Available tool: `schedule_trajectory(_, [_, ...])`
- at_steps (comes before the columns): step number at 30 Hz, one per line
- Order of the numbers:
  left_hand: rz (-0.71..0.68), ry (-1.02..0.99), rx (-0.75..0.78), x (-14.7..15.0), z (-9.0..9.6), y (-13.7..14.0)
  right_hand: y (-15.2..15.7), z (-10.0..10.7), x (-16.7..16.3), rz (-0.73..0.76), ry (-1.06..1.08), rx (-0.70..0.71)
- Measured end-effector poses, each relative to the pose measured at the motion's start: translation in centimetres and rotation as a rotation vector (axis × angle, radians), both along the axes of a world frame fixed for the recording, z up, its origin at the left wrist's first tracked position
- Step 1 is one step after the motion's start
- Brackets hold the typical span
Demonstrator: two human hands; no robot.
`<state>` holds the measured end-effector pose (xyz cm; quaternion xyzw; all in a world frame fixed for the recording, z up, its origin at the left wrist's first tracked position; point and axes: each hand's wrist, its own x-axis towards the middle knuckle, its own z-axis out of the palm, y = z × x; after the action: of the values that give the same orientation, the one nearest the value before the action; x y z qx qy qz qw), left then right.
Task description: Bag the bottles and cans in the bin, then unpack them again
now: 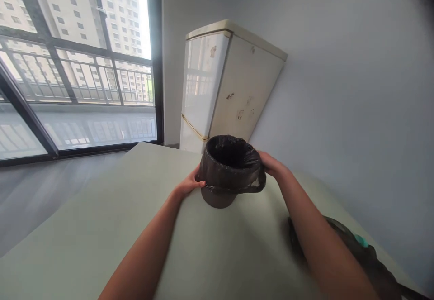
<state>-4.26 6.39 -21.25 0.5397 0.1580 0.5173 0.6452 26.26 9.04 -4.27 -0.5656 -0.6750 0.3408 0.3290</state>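
A dark brown trash bin (219,200) rests on the table. Lining it is a black garbage bag (233,177), folded down over the rim, with a loose loop sticking out at the right. My left hand (190,183) grips the left side, its thumb in front over the bag and its fingers mostly hidden behind. On the right, my right hand (269,162) holds the bag's edge near the rim; its fingertips are out of sight behind the plastic.
A pale table (111,227) spreads beneath the bin. More dark plastic (352,245) with a small green piece (361,240) lies by my right forearm. Behind stands a worn white fridge (247,87) against a grey wall (356,101). Sliding glass doors (81,83) are at the left.
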Motion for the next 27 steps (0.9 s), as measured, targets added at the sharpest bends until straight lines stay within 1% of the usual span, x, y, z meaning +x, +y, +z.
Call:
schedule_trajectory(2, [0.019,-0.007,0.004,0.0,0.1,0.1,-1.3,0.3,0.8,-0.127,0.007,0.118])
schedule_trajectory(4, [0.025,-0.046,0.007,0.1,0.4,0.1,-3.2,1.1,1.3,-0.262,0.009,0.277])
schedule_trajectory(5, [0.018,-0.074,0.003,0.1,0.6,0.1,-4.5,1.7,1.3,-0.296,0.008,0.361])
schedule_trajectory(6, [0.009,-0.1,-0.001,0.2,0.7,0.1,-5.8,2.3,1.1,-0.299,0.001,0.45])
schedule_trajectory(7, [0.004,-0.122,-0.013,0.3,0.9,0.0,-7.2,3.0,0.7,-0.255,-0.008,0.526])
schedule_trajectory(8, [0.003,-0.136,-0.033,0.3,1.0,0.0,-8.6,3.6,0.1,-0.18,-0.026,0.58])
schedule_trajectory(10, [0.023,-0.143,-0.092,0.4,1.0,0.0,-10.9,4.8,-1.2,0.027,-0.125,0.651])
schedule_trajectory(12, [0.037,-0.132,-0.162,0.4,0.9,0.2,-12.3,5.3,-2.4,0.226,-0.268,0.684])
schedule_trajectory(13, [0.032,-0.125,-0.191,0.3,0.8,0.3,-12.7,5.3,-2.9,0.295,-0.333,0.688])
schedule_trajectory(14, [0.021,-0.116,-0.213,0.3,0.6,0.4,-12.9,5.2,-3.3,0.343,-0.387,0.683])
schedule_trajectory(16, [0.002,-0.105,-0.251,0.2,0.3,0.7,-13.0,4.8,-4.0,0.392,-0.471,0.657])
schedule_trajectory(19, [0.024,-0.104,-0.295,0.2,-0.1,0.9,-12.9,4.4,-4.5,0.419,-0.605,0.625])
schedule_trajectory(21, [0.045,-0.11,-0.306,0.1,-0.2,1.1,-12.8,4.4,-4.7,0.403,-0.663,0.619])
schedule_trajectory(27, [-0.002,-0.074,-0.309,0.2,0.2,1.3,-12.7,4.9,-4.0,0.337,-0.67,0.633])
